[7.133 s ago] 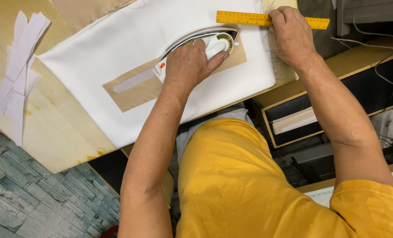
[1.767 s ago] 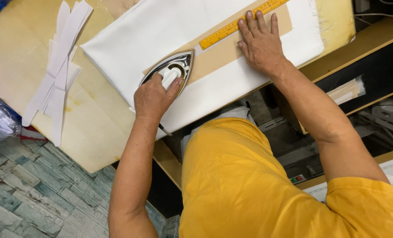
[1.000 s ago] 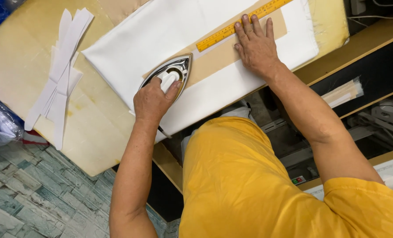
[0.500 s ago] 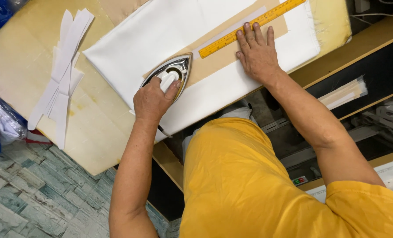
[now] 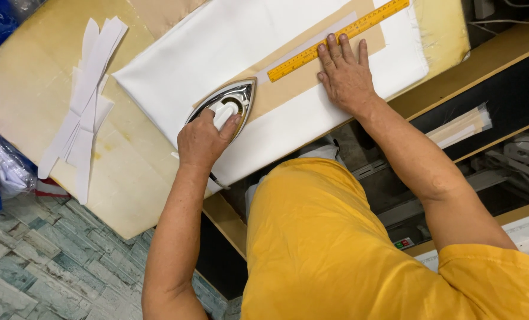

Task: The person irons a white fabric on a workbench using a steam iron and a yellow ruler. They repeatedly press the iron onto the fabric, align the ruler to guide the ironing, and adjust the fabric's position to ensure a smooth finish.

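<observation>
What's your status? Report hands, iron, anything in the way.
Left hand grips iron, soleplate down on tan strip. Right hand flat on strip and white fabric, beside yellow ruler. Nothing between iron and hand.

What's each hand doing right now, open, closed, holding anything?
Left hand: closed around the handle of the iron, which rests on the tan strip.
Right hand: open, palm flat on the strip beside the yellow ruler.

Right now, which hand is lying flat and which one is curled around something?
The right hand lies flat, fingers spread, on the tan strip just below the yellow ruler. The left hand is curled around the white handle of the iron.
</observation>
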